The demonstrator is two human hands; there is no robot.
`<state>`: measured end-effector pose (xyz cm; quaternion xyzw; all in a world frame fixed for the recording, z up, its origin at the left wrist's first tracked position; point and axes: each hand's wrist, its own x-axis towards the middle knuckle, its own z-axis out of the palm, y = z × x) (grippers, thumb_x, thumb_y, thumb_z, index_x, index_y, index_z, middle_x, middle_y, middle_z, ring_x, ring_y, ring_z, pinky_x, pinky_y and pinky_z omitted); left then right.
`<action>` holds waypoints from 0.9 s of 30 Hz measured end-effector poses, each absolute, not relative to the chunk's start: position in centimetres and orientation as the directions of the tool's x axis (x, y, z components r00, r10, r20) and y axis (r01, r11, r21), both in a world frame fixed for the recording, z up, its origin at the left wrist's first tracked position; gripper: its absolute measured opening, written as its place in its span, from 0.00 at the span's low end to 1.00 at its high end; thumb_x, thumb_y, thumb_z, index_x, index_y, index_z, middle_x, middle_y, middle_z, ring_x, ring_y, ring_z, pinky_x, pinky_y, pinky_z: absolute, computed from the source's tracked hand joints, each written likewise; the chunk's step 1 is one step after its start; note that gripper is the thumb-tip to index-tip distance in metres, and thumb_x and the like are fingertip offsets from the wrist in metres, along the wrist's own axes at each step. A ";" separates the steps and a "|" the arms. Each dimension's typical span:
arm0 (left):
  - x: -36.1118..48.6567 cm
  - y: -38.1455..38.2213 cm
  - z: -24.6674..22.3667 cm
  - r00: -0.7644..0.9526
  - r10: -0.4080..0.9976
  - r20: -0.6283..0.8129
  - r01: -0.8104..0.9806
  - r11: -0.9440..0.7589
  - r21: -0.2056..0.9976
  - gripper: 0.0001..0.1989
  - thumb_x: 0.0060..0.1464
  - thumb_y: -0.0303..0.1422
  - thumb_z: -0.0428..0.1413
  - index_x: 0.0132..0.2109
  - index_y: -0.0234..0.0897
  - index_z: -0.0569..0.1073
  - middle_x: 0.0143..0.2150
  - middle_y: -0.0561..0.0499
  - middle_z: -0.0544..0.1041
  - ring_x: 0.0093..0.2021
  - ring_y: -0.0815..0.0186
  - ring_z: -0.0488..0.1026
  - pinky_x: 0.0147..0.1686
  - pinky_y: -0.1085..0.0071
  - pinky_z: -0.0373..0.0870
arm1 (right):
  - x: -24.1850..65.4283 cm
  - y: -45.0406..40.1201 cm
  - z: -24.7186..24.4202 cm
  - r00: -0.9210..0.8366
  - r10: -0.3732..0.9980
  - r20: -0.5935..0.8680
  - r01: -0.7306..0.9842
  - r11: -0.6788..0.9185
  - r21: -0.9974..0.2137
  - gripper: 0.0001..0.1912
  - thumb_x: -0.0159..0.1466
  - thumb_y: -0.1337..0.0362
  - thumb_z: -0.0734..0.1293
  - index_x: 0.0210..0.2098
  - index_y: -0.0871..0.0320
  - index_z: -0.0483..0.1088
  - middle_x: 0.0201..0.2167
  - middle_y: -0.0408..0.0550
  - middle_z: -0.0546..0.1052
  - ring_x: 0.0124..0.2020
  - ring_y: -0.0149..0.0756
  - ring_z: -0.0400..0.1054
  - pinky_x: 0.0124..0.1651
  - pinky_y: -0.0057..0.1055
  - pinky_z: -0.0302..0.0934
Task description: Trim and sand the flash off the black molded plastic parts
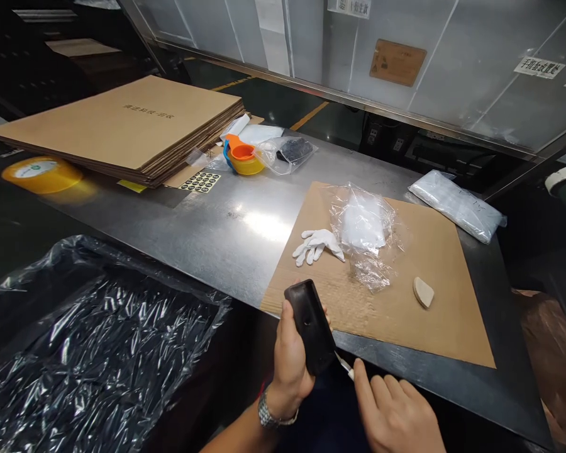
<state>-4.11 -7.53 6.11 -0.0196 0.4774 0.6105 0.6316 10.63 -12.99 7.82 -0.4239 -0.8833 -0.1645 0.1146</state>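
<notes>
Black and hollow, the case (310, 330) sits gripped in the left hand (290, 360); the right hand (393, 406) closes around a slim-bladed tool (346, 367), tip at the case's edge. Beyond the left hand lies a white glove (319, 245).

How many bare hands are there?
2. The left hand holds the black casing; the right hand, to its lower right, holds a slim bladed tool, tip by the casing's edge. No other hands show.

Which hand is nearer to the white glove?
Left: the left hand is just below the white glove in the picture; the right hand is lower, farther right.
</notes>
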 end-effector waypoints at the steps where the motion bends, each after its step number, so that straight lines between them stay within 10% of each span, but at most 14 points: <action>1: -4.1 -7.5 6.2 -0.151 0.756 -0.637 -0.806 0.279 0.522 0.26 0.55 0.47 0.49 0.52 0.32 0.68 0.27 0.48 0.75 0.24 0.67 0.72 0.24 0.73 0.70 | 10.8 -12.8 8.0 -0.593 0.726 0.348 0.798 0.587 0.136 0.18 0.64 0.76 0.51 0.37 0.66 0.71 0.15 0.42 0.65 0.15 0.27 0.60 0.20 0.28 0.50; 8: -4.4 -7.2 6.1 0.046 0.805 -0.591 -0.853 0.340 0.396 0.25 0.58 0.46 0.44 0.60 0.40 0.60 0.28 0.49 0.74 0.24 0.68 0.71 0.25 0.74 0.70 | 12.1 -12.6 8.6 -0.451 0.869 0.202 0.806 0.494 -0.327 0.16 0.68 0.70 0.49 0.42 0.64 0.66 0.23 0.44 0.68 0.20 0.27 0.64 0.19 0.21 0.57; 27: -3.7 -7.9 6.8 -0.092 0.878 -0.470 -0.813 0.206 0.544 0.26 0.58 0.46 0.45 0.62 0.47 0.55 0.29 0.51 0.74 0.25 0.68 0.70 0.25 0.74 0.69 | 10.7 -14.9 7.2 -0.405 0.866 0.293 0.901 0.432 -0.032 0.15 0.67 0.67 0.56 0.48 0.64 0.70 0.20 0.43 0.65 0.21 0.29 0.60 0.26 0.28 0.53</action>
